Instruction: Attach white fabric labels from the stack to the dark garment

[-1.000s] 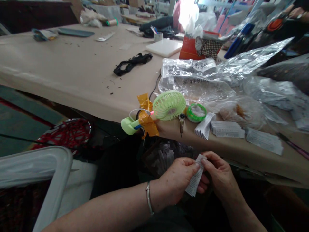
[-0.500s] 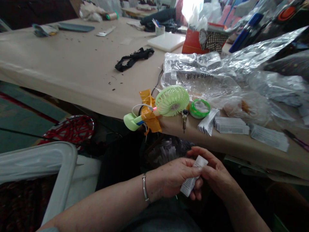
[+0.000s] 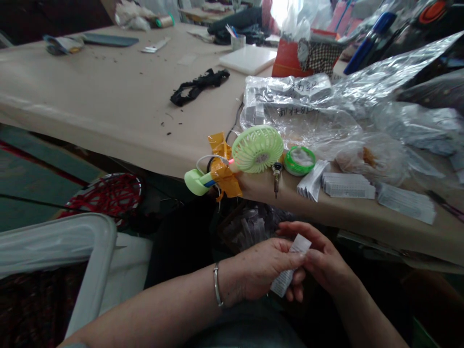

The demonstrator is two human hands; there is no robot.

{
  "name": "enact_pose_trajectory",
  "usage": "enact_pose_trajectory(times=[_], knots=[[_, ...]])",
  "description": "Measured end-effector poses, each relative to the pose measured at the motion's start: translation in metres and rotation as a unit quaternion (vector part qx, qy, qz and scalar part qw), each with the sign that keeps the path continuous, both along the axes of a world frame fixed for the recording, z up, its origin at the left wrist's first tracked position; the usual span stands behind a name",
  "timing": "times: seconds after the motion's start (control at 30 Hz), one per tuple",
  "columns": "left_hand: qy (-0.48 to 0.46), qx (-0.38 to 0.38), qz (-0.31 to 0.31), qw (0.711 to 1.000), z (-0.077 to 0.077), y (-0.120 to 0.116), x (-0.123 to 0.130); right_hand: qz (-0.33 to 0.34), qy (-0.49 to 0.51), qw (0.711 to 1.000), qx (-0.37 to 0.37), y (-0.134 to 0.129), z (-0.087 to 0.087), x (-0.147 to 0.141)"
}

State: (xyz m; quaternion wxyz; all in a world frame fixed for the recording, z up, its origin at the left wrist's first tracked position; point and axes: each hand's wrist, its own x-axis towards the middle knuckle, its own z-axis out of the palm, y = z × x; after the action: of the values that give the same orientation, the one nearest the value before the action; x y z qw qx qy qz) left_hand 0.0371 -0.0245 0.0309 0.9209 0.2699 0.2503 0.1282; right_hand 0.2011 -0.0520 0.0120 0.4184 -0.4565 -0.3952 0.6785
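While the left hand [image 3: 266, 268] grips the printed slip [image 3: 283, 280] between thumb and fingers, lower centre-right of frame, the right hand [image 3: 326, 261] has its thumb at the slip's upper part, fingers curved behind. White bin [image 3: 107, 241]: lower left. Beyond the hands, along the table [image 3: 119, 106] edge: green fan [image 3: 257, 149] with orange tape [image 3: 225, 179], centre; green-rimmed tub [image 3: 299, 161] just right of it; label stacks [image 3: 348, 186], right of centre. Farther: clear plastic bags [image 3: 300, 116]; black cloth strip [image 3: 199, 87], upper centre; red box [image 3: 290, 60], upper right.

Left hand [image 3: 264, 268] pinching, right hand [image 3: 326, 258] beside it, perhaps touching
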Motion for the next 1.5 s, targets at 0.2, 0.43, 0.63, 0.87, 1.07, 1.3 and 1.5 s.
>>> enact_pose_trajectory(times=[0.2, 0.43, 0.63, 0.87, 1.07, 1.3, 1.5], knots=[[-0.005, -0.015, 0.017, 1.000, 0.003, 0.003, -0.004, -0.052, -0.292, 0.927, 0.229, -0.008, 0.004, 0.008], [0.017, -0.011, 0.023, 1.000, -0.001, 0.004, -0.002, -0.024, -0.389, 0.863, 0.321, -0.010, 0.005, 0.005], [0.023, -0.016, 0.028, 0.999, 0.001, 0.005, -0.003, -0.029, -0.388, 0.872, 0.296, -0.010, 0.005, 0.001], [0.018, -0.013, 0.037, 0.999, 0.000, 0.005, -0.006, -0.064, -0.369, 0.895, 0.244, -0.008, 0.002, -0.002], [0.034, -0.007, 0.045, 0.998, -0.002, 0.006, -0.008, -0.066, -0.352, 0.900, 0.247, -0.006, 0.003, -0.007], [0.024, -0.011, 0.057, 0.998, -0.001, 0.008, -0.012, -0.082, -0.331, 0.921, 0.191, -0.005, 0.001, -0.010], [0.047, 0.007, 0.097, 0.994, 0.000, 0.007, -0.013, -0.109, -0.167, 0.979, 0.040, 0.007, 0.002, -0.016]])
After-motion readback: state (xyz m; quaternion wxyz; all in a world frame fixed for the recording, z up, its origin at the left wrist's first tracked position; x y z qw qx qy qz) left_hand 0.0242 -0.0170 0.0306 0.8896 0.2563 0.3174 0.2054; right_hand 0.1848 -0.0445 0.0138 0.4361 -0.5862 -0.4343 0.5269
